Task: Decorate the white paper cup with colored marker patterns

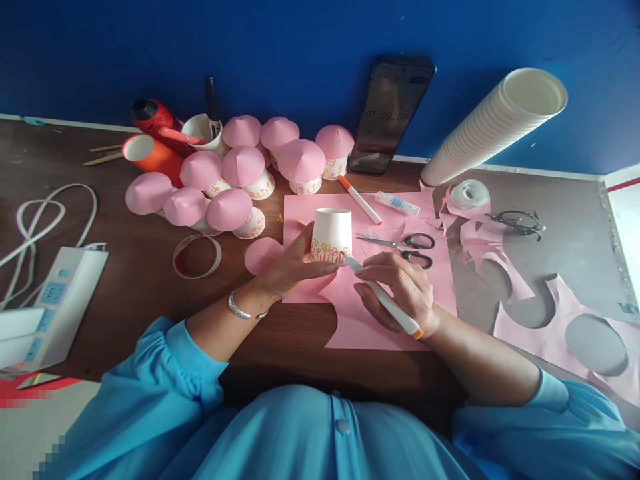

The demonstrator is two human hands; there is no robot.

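My left hand [297, 263] is closed around the lower part of a white paper cup [333, 227], which is upside down. Red and green flower drawings run along the cup's rim. In my right hand [400, 287] is a white marker [387, 303] with an orange end; its tip meets the cup's drawn band at the right. Beneath both hands lies a pink paper sheet [385, 333]. Scissors [407, 247] with black handles, an orange-capped marker [361, 201] and a small glue bottle [397, 204] rest on it. A pink paper disc [264, 257] lies beside my left hand.
Several paper cups with pink cone tops [301, 160] stand at the back left. A phone [393, 117] and a tall stack of cups [495, 127] lean against the blue wall. Cut pink scraps [560, 300], glasses [520, 223] and tape [470, 193] lie right; a power strip [65, 300] sits left.
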